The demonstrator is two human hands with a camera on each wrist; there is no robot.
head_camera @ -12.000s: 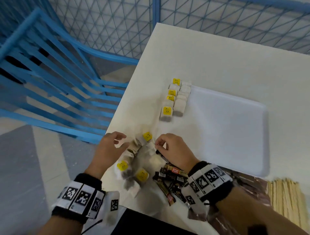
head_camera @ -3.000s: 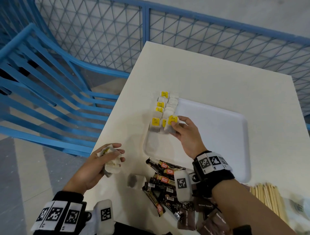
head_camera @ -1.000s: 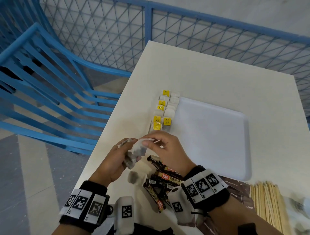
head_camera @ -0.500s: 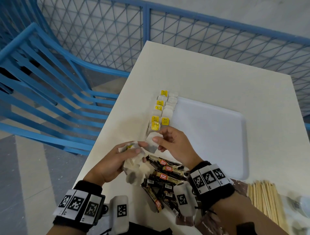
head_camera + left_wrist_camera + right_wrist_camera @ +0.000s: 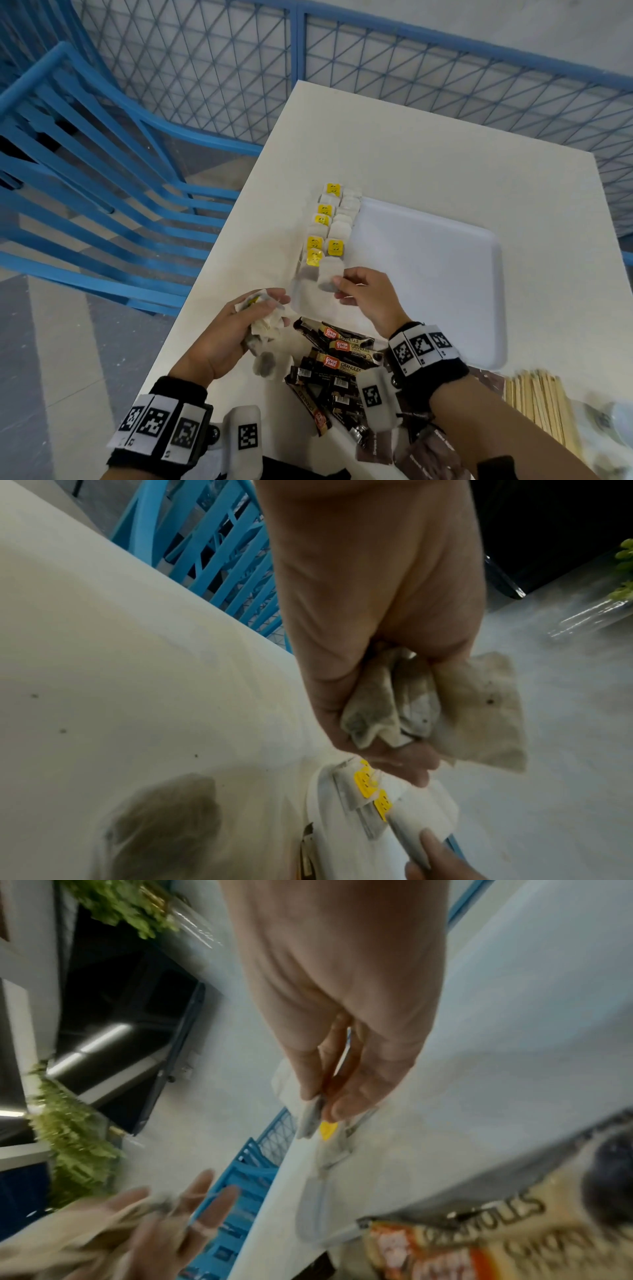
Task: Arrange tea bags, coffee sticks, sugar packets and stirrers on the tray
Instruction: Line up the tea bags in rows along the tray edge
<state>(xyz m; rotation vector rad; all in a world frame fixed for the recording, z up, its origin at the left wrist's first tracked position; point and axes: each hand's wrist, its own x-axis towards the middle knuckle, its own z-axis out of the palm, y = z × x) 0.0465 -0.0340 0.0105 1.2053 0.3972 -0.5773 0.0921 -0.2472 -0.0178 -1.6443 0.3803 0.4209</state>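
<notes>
Right now the white tray [image 5: 445, 274] is sitting on the table [image 5: 445, 154] w/ two columns of tea bags [image 5: 329, 226] running along its left edge. Coffee sticks [image 5: 342, 353] and stirrers [image 5: 544, 407] are waiting off-tray, near edge. To do this step well, I'd judge: lay the bag flat at the near end of the right column, edges lined up w/ the neighbour bag, yellow tag tucked, w/o nudging the rest. Right hand [image 5: 366, 301] is reaching forward over the tray's near-left corner, thumb & fingers pinching one tea bag [image 5: 329, 277]. Left hand [image 5: 239, 329] is hovering beside it, palm up, fingers curling round a crumpled bunch of spare bags [image 5: 445, 707].
</notes>
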